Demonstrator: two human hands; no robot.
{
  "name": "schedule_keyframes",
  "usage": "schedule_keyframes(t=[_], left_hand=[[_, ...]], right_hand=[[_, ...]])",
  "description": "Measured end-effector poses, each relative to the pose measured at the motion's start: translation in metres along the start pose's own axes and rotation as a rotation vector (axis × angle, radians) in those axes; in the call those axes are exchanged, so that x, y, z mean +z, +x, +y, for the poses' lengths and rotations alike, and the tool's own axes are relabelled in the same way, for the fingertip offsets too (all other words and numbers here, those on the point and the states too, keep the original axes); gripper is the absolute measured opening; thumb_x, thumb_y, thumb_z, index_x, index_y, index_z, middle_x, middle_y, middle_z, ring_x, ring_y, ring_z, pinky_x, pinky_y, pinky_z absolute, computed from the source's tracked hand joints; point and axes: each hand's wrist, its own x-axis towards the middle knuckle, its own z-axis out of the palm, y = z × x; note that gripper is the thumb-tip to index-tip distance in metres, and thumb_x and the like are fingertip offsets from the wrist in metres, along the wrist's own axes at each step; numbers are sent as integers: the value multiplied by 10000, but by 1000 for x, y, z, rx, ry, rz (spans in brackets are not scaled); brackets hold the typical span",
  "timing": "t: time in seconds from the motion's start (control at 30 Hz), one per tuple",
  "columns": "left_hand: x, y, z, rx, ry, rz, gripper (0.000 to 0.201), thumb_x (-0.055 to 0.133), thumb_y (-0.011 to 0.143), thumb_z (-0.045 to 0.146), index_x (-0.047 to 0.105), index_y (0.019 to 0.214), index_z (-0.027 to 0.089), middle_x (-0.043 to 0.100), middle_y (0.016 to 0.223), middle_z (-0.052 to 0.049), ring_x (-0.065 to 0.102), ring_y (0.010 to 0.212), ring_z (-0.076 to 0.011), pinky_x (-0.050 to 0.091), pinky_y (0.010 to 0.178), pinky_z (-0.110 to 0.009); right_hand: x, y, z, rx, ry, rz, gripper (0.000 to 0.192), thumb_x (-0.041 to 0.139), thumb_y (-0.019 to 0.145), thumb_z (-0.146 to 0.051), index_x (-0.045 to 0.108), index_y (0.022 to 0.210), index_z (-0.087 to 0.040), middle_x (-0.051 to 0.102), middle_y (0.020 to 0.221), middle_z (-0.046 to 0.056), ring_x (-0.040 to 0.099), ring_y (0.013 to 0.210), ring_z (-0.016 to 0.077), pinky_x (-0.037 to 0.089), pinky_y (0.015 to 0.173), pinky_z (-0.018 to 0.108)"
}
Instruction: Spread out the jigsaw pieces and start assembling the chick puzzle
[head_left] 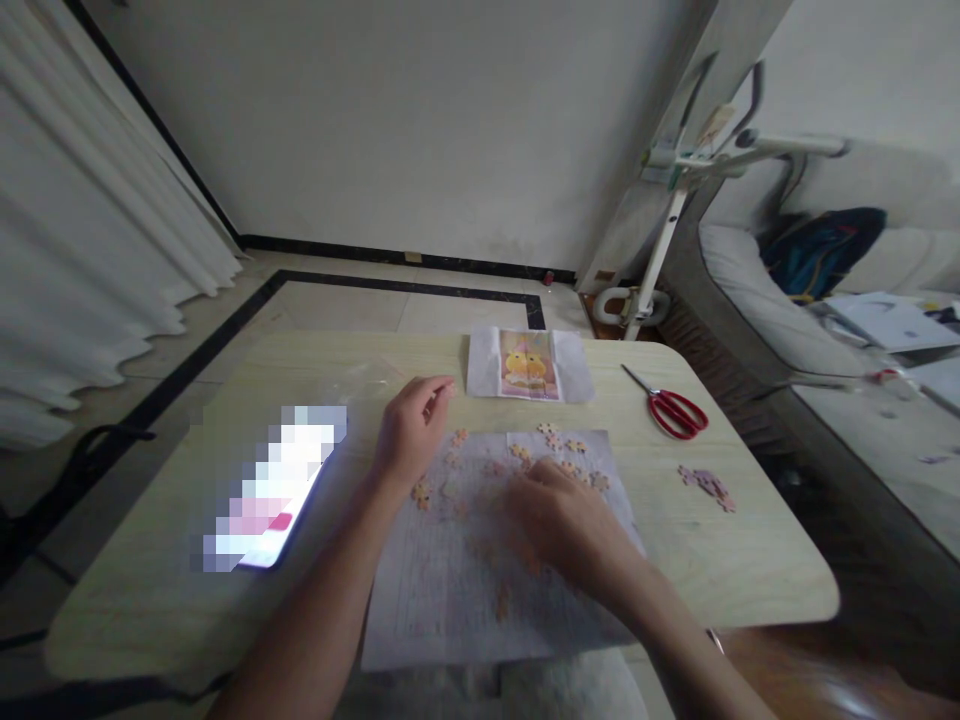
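- Here, furthest to the left on the bench (150,590), a phone (274,495) lies with its screen lit, closer to the left edge than to the middle.
- Just right of it, my left hand (409,432) hovers above the bench near the top-left corner of the paper sheet (450,600); its fingers (439,388) are curled loosely together, and I cannot tell whether they pinch a piece.
- A crumpled bit of clear plastic (360,380) lies on the bench just beyond that hand, towards the far edge.
- The paper sheet is spread in the middle of the bench and reaches to the near edge; small orange puzzle pieces (559,450) are scattered over it, most along its far side, one (421,493) by my left wrist and one (501,603) nearer to me.
- My right hand (559,520) rests palm down on the sheet among those pieces, blurred; its fingers point left and lie close together on the paper, and whether they grip anything I cannot tell.
- Beyond the sheet, at the far edge of the bench, lies the reference picture (529,365) with a yellow figure on it.
- Further right, red-handled scissors (671,408) lie near the far right corner.
- A small cluster of paler pieces (709,487) sits near the right edge, well apart from the sheet.
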Motion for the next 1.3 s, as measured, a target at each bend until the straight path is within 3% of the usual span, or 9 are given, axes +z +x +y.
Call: schedule_keyframes(t=[0.23,0.37,0.5,0.67,0.83,0.97,1.07,1.2,1.3], left_hand=[[2,0,-1,13,-7,-8,195,525,920,265,681,1000,179,705,933,-65,650,861,-165,507,758,-262],[3,-1,-2,3,-10,-16,196,522,920,264,681,1003,185,706,949,-68,654,882,-171,511,765,-265],[4,-1,-2,-14,-11,-16,200,528,919,271,681,1010,179,710,961,-75,660,853,-165,511,733,-251],[1,1,2,-105,-71,-1,192,582,884,292,691,988,174,729,893,-49,663,740,-147,504,658,-228],[-13,15,16,-232,-210,57,130,621,830,254,689,876,153,727,806,-36,664,693,-136,515,650,-225],[-19,32,31,-362,-403,45,123,661,787,246,667,855,143,701,731,-23,647,602,-118,513,566,-208],[-13,38,37,-407,-527,15,132,678,768,248,657,843,141,693,715,-26,645,575,-117,512,528,-205],[-4,34,28,-388,-538,18,128,662,789,255,660,842,139,693,718,-32,654,590,-124,529,557,-219],[-2,26,15,-261,-360,71,110,622,831,229,672,869,139,694,762,-35,659,642,-122,532,626,-230]], right_hand=[[-3,21,3,-6,-67,49,164,523,922,-196,684,907,-223,605,871,35,567,750,153,370,647,261],[-3,39,2,-50,-156,87,160,545,921,-220,697,874,-234,614,834,39,568,752,173,355,646,278],[0,47,3,-64,-193,38,191,544,910,-186,691,795,-226,609,802,44,563,734,168,329,616,271],[-3,50,6,-57,-116,-20,218,511,908,-167,659,750,-189,600,837,44,544,701,134,337,611,241],[-7,52,10,-74,37,-47,155,523,850,-98,652,807,-174,612,888,36,559,724,113,372,645,213],[-9,55,15,-92,168,-13,148,553,819,-84,660,840,-184,644,807,11,563,699,112,382,637,213],[-10,58,21,-91,199,38,205,547,858,-121,682,988,-201,668,838,16,575,701,115,394,642,221],[-15,60,27,-116,55,-12,220,522,884,-113,710,958,-199,653,877,42,590,743,132,406,659,239],[-17,62,21,-146,-87,21,193,546,881,-112,716,925,-192,632,928,70,585,826,167,417,701,267]])
